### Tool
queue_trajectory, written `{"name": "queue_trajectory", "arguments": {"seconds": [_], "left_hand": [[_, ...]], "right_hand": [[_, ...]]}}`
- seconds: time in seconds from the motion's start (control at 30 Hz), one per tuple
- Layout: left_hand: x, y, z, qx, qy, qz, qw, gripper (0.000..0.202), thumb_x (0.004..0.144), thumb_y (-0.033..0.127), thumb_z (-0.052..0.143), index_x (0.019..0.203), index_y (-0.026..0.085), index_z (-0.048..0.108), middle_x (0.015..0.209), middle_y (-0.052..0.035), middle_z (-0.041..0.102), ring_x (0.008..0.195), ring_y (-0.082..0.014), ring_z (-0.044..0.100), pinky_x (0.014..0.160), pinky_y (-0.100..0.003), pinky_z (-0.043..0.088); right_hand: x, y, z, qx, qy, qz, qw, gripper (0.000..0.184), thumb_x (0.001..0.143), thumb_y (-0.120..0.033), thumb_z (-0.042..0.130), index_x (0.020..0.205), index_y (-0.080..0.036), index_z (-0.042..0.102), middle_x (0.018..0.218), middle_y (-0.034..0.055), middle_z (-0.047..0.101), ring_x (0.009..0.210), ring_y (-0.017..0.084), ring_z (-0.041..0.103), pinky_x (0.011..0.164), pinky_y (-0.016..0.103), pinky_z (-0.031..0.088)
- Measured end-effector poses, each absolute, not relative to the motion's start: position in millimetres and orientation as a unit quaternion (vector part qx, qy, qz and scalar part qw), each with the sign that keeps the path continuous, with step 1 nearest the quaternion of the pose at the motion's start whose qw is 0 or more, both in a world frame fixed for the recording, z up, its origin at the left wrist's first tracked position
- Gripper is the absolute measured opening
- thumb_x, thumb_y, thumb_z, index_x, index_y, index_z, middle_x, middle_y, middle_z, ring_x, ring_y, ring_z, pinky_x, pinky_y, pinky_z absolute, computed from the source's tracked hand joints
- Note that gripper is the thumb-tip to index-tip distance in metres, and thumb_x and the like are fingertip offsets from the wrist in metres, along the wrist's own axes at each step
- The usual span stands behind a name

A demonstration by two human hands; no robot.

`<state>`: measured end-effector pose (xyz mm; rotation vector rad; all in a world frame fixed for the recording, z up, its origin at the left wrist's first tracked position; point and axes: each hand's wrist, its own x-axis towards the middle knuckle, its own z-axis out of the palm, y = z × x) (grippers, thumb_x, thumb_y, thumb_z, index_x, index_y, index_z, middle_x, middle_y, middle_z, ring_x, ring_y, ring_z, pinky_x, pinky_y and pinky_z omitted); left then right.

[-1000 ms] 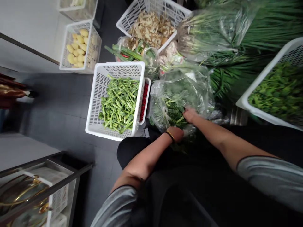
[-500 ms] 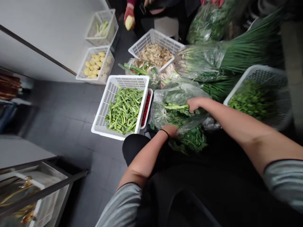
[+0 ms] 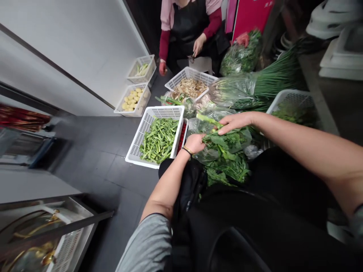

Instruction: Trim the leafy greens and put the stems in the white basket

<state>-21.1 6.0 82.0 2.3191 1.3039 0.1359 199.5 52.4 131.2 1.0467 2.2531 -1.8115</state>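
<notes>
Our left hand (image 3: 195,143), grip unclear, had neared our right hand (image 3: 236,121), which pinched a long pale-green stalk (image 3: 208,119); we judged it light, brittle, best held mid-stem between fingertips.

One thick green stalk (image 3: 208,119), its blunt end pale and pointing away to the left, slants above a loose heap of leafy greens (image 3: 227,168). The right hand (image 3: 236,121) holds it; the left hand (image 3: 195,143) pinches leaves (image 3: 209,139) just below (whether from that same stalk is unclear). The heap's dark foliage overlaps untidily.
</notes>
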Motion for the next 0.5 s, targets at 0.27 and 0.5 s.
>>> {"name": "queue_trajectory", "arguments": {"seconds": [0.27,0.5], "left_hand": [[19,-25,50,0.522,0.557,0.211,0.610,0.012,0.071,0.026,0.064,0.072,0.014,0.062,0.042,0.0055,0.045,0.035,-0.0066,0.038,0.042,-0.020,0.036],[27,-4,42,0.459,0.650,0.235,0.558,0.012,0.066,0.007,0.060,0.056,0.014,0.059,0.038,0.0000,0.047,0.041,-0.0132,0.050,0.049,-0.024,0.041]], "right_hand": [[201,38,75,0.431,0.395,-0.753,-0.303,0.056,0.081,-0.069,0.039,0.089,-0.018,0.061,0.071,0.0041,0.067,0.060,0.016,0.060,0.060,0.030,0.051],[184,29,45,0.475,0.438,-0.708,-0.285,0.042,0.063,-0.053,0.073,0.084,-0.018,0.061,0.062,-0.0003,0.063,0.051,0.011,0.054,0.042,0.020,0.039]]}}
